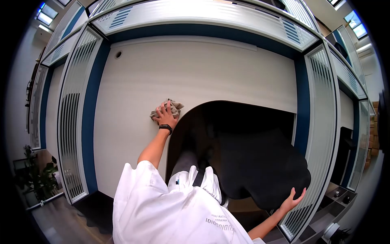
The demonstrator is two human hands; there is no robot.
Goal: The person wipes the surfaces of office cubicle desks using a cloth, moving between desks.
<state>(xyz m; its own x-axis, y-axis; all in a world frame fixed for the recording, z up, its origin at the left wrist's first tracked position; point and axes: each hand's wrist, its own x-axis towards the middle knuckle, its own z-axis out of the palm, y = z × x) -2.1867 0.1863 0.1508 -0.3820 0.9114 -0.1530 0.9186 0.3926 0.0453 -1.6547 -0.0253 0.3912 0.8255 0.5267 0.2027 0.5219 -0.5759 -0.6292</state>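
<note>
I see left hand (165,118) spread over crumpled beige cloth (176,106), on smooth pale bench (195,69) near curved edge. Right hand (291,200) splayed at rounded black chair (264,162). Striped translucent partitions (73,114), blue trim (89,122), leafy plant (37,177) left.

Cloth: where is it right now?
In the head view, a little left of centre, the crumpled cloth is on the pale desktop under the left hand, just left of the desktop's curved edge.
</note>
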